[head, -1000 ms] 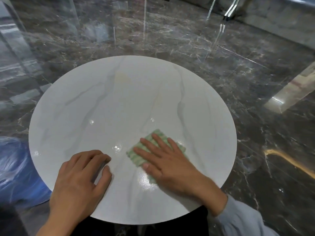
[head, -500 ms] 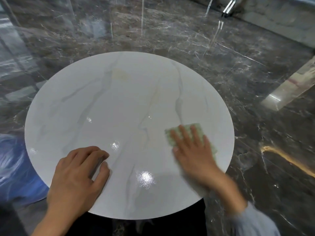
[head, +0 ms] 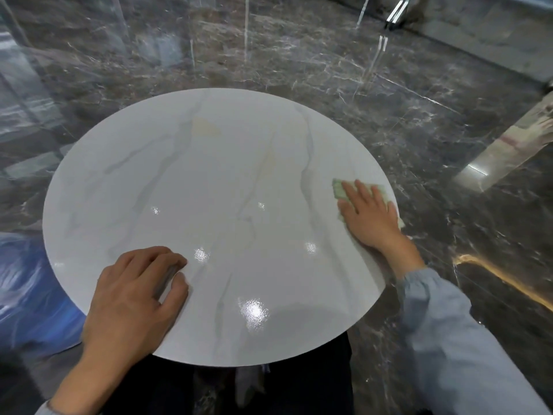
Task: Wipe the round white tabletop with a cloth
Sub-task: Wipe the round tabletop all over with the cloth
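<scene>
The round white tabletop [head: 209,181] with faint grey veins fills the middle of the head view. A pale green cloth [head: 339,190] lies flat at the table's right rim. My right hand [head: 368,217] presses down on it with fingers spread, covering most of it. My left hand [head: 134,295] rests palm down on the near left part of the tabletop, fingers curled a little, holding nothing. A faint yellowish stain [head: 206,128] marks the far side of the top.
Dark glossy marble floor [head: 419,121] surrounds the table. A blue object [head: 27,295] sits low at the left beside the table. Clear chair legs [head: 374,58] stand beyond the far edge. A pale slanted panel [head: 508,151] is at the right.
My right hand has slid the cloth from the near middle of the tabletop out to the right rim. My left hand has stayed in place.
</scene>
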Available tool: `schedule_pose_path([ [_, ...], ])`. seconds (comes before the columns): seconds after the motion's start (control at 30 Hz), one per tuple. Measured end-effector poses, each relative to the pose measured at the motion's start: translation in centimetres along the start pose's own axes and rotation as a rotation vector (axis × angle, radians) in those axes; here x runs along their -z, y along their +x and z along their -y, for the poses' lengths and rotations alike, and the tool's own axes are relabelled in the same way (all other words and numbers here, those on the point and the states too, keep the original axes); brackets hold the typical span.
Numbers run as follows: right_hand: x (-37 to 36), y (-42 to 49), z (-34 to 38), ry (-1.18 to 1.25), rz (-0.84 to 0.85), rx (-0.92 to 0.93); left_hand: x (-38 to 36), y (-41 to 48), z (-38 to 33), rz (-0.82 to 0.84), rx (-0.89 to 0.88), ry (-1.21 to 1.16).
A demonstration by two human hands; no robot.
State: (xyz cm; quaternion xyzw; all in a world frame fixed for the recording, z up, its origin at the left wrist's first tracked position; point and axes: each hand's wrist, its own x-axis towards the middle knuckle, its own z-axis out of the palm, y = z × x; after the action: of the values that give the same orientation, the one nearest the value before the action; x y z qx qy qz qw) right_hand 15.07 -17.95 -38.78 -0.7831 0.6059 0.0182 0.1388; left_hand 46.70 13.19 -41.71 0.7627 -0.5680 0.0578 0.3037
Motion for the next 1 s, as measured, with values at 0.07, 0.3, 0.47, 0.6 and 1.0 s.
schedule_pose_path([
  [0.07,1.2,3.6,-0.8,0.021,0.037,-0.066,0.0,0.2,0.1,0.01,0.0,-0.002],
  [0.3,3.9,9.6,-0.8,0.058,0.097,-0.083,-0.2,0.1,0.6,0.026,0.013,0.001],
  [0.47,2.8,6.4,-1.1,0.047,0.066,-0.086,0.0,0.2,0.1,0.018,0.036,-0.003],
  [0.6,1.1,1.1,-2.0,0.017,0.038,-0.006,0.1,0.0,0.2,0.024,0.032,0.001],
  [1.0,-6.3,-20.3,5.0,-0.055,-0.084,0.387,-0.1,0.2,-0.1,0.01,0.011,0.009],
])
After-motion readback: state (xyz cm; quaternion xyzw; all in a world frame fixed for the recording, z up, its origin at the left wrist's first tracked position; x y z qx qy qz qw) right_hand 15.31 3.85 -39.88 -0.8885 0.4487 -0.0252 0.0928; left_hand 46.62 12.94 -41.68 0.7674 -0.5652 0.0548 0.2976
